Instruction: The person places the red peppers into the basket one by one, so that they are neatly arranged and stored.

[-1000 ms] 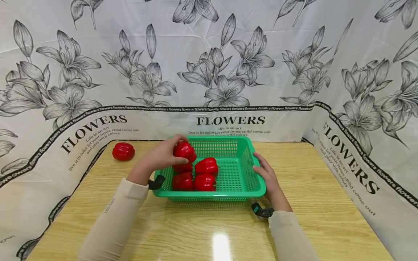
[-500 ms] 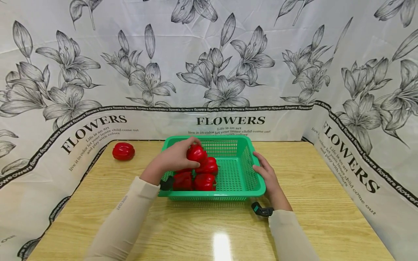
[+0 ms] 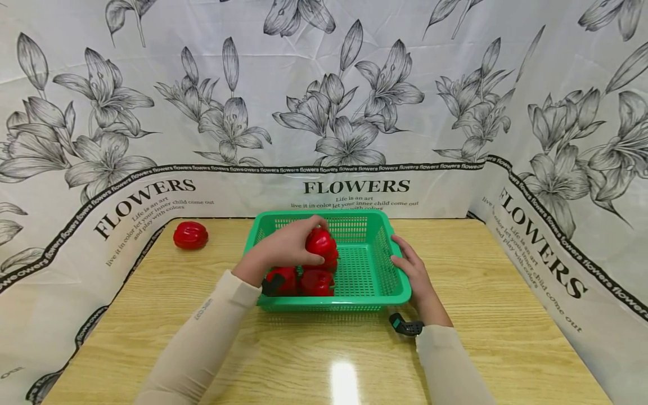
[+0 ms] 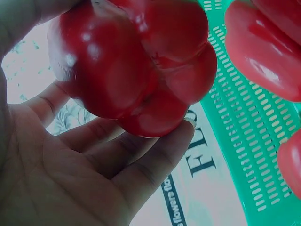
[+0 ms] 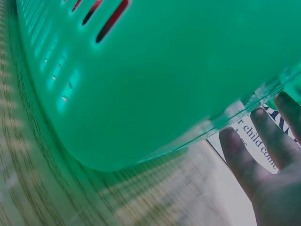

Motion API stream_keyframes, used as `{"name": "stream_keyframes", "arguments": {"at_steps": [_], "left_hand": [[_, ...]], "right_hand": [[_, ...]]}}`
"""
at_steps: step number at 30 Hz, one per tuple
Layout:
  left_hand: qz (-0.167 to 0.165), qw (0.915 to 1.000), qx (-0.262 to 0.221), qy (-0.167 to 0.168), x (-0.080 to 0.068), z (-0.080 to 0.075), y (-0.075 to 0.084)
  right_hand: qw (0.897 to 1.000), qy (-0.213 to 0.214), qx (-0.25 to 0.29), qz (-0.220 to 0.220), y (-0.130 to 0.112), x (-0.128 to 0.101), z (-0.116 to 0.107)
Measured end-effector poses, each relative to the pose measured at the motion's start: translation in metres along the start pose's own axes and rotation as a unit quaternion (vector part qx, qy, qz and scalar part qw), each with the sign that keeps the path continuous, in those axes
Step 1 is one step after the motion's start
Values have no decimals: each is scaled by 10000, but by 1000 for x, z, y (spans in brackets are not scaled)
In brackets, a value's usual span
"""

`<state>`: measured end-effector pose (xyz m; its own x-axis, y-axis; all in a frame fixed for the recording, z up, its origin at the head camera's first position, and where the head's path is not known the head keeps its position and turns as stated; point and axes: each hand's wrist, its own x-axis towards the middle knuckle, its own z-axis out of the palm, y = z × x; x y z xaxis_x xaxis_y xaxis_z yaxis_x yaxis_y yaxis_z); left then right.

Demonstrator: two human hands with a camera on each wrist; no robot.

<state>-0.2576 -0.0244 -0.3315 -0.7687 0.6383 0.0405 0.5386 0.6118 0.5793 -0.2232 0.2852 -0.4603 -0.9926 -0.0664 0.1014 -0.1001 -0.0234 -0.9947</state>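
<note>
The right half of the green basket (image 3: pixel 377 264) lies bare; red bell peppers (image 3: pixel 298 281) crowd its left half, with the left hand (image 3: pixel 283 247) holding another pepper (image 3: pixel 320 243) above them; the right hand (image 3: pixel 412 270) rests against the basket's right rim, blocking that side; the wooden table (image 3: pixel 152 304) is open at near left and far right; a lone pepper (image 3: pixel 190 235) sits at far left; the floral backdrop (image 3: pixel 324 112) walls off the far, left and right edges.
</note>
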Motion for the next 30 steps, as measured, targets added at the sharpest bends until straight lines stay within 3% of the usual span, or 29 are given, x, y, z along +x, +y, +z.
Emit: {"name": "stream_keyframes", "arguments": {"at_steps": [15, 30], "left_hand": [[245, 9987, -10, -439, 12, 15, 15], [350, 9953, 504, -749, 30, 31, 25]], "right_hand": [[10000, 50, 10, -13, 2, -4, 3], [10000, 75, 14, 5, 1, -4, 3]]}}
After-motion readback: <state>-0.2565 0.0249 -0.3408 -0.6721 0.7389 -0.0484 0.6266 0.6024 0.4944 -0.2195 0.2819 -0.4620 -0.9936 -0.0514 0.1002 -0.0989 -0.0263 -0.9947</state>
